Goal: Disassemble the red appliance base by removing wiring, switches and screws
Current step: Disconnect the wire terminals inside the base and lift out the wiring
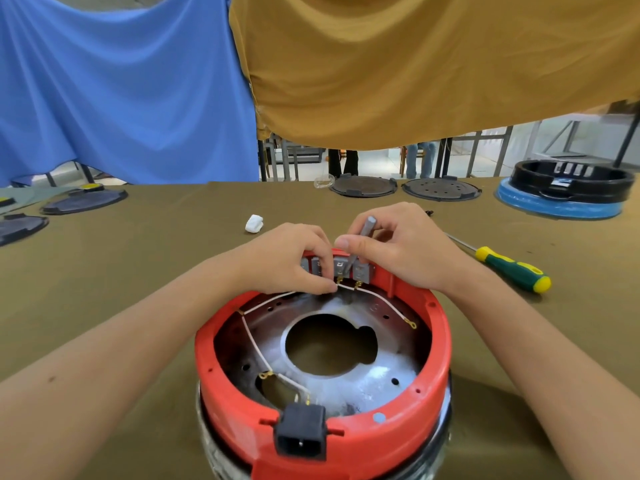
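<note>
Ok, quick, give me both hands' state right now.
Left hand: pinching the white wire at the grey switches.
Right hand: gripping a thin grey tool, tip down at the switches.

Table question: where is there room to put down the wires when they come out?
Bare table cloth lies left of the red base, between the white wad and the dark discs. The right is tighter, with the green-yellow screwdriver. The far edge is crowded with round plates.
</note>
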### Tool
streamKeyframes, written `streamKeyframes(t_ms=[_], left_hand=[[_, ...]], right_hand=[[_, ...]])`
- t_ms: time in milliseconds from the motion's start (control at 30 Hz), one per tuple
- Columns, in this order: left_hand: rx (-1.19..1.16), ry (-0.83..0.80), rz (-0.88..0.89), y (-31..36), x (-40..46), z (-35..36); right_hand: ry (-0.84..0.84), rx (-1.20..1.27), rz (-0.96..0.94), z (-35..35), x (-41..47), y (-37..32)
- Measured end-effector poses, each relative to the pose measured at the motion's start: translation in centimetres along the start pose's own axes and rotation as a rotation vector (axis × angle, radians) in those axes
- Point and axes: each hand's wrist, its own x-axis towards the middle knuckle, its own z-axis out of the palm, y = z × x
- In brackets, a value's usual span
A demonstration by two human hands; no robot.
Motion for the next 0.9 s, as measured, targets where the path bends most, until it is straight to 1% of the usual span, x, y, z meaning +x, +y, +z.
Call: streamKeyframes(t_ms=[100, 300, 500, 700, 900], left_hand=[[-0.018, 0.017, -0.009, 0.01, -0.24, 0.24], [-0.050, -0.011, -0.033, 0.18, -0.21, 0.07], [-0.016, 0.000, -0.022, -0.07, 0.00, 0.19], [-0.029, -0.010, -0.029, -0.27, 0.29, 0.20], [-0.028, 0.005, -0.021, -0.23, 0.28, 0.28]], right_hand=[[-0.001, 0.007, -0.009, 0.01, 0.04, -0.01], [0.023, 0.023, -0.004, 0.19, -0.14, -0.09], [0.010, -0.010, -0.022, 0.16, -0.11, -0.08], [0.009, -0.029, 0.022, 0.24, 0.19, -0.05], [0.035, 0.057, 0.136, 0.55, 0.45, 0.26]])
